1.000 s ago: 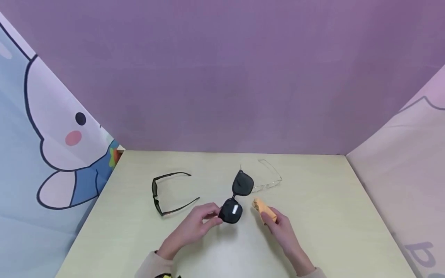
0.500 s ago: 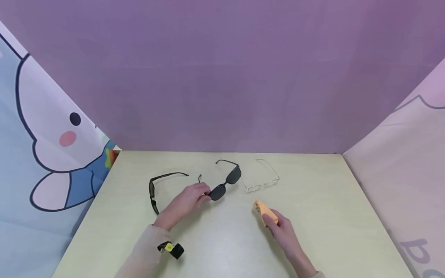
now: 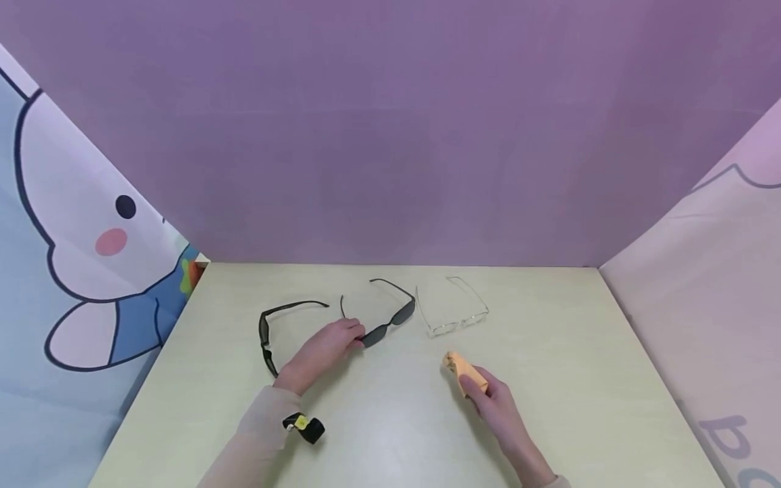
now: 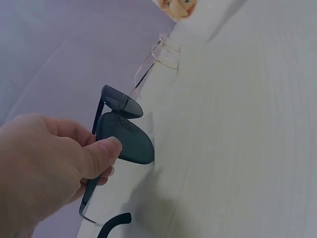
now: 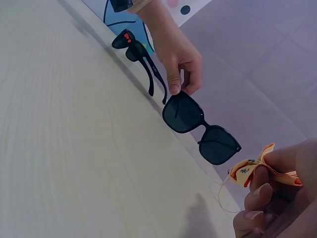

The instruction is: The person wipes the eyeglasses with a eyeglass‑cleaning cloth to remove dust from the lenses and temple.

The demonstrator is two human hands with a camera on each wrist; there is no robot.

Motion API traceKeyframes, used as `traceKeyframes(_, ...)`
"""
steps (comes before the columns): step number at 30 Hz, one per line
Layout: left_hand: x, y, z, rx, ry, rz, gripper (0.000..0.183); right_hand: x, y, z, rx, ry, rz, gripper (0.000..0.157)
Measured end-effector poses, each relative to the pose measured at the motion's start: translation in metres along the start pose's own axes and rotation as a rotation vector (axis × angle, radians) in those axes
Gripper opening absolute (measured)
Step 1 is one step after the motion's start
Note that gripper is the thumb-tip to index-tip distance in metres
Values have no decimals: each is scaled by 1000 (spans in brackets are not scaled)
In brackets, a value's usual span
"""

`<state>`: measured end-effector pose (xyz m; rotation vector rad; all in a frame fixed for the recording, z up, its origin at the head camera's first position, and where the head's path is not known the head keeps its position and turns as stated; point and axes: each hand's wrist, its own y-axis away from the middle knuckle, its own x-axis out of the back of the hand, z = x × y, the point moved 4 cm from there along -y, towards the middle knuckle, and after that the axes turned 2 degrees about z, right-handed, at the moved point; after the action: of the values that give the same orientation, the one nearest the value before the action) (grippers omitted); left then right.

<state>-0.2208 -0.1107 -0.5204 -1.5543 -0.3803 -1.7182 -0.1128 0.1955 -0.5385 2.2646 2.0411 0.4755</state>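
My left hand [image 3: 323,349] pinches a pair of black sunglasses [image 3: 403,314] at the near corner of the frame. Their temples are unfolded and point toward the back of the table. In the left wrist view, the thumb presses on one dark lens [image 4: 133,144], and a shadow falls on the tabletop beside it. My right hand [image 3: 499,410] grips a crumpled orange cloth [image 3: 465,373] over the right-hand part of the table. Small dark print shows on that cloth [image 5: 245,171] in the right wrist view.
Left of the held pair lies a second pair of black sunglasses [image 3: 264,330], partly covered by the left arm. Thin wire-framed eyeglasses [image 3: 462,323] lie to the right. The pale table [image 3: 549,325] meets a purple backdrop [image 3: 390,135] behind.
My left hand has carried the sunglasses leftward and away from me, and their lenses have tipped to a flatter-looking angle with both temples now showing. The right hand with the cloth stays nearly still.
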Motion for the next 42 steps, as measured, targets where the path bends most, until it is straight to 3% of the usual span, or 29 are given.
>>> traceKeyframes(8, -4, 4, 0, 18, -61, 12, 8, -1, 0, 1, -2, -1, -1, 31)
traceKeyframes(17, -3, 7, 4, 55, -40, 36, 14, -1, 1, 0, 3, -3, 0, 32)
traceKeyframes(23, -3, 1, 11, 44, -79, 101, 17, 0, 2, 0, -2, -5, 0, 35)
traceKeyframes(26, -1, -3, 15, 72, -75, 135, 18, 0, 2, 0, -8, -8, 1, 34)
traceKeyframes(33, 0, -16, 33, 114, 14, 207, 19, 2, 3, 2, -3, -3, 16, 35)
traceKeyframes(42, -17, -42, 67, 29, -26, 303, 20, 3, 2, 5, -8, -10, 17, 36)
